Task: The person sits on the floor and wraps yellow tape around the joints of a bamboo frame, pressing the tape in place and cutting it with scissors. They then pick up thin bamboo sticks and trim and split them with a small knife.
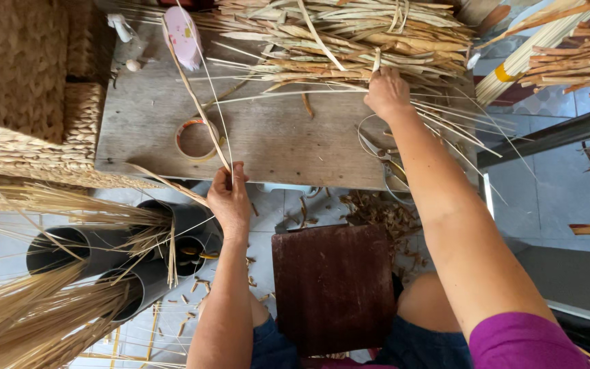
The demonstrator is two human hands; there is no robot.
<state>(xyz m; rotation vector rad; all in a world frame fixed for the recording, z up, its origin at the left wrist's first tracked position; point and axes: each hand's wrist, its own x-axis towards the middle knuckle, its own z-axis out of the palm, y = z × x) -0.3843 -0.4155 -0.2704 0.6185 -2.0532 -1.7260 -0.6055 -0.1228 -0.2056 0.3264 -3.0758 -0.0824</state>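
Note:
My left hand (230,197) pinches a long thin straw strip (196,102) at the near edge of a grey wooden board (274,137); the strip runs up and away across the board. My right hand (386,92) reaches into a big pile of dried straw-coloured strips (336,37) at the far side of the board and grips some of them. A roll of tape (197,139) lies flat on the board near the left hand. Scissors (385,162) lie under my right forearm.
A woven basket (29,89) stands at the left. Grey tubes (97,256) holding straw bundles (29,321) sit low left. A dark red stool (332,287) is between my knees. A pink object (184,34) lies at the board's far edge. More strips (568,51) are at the top right.

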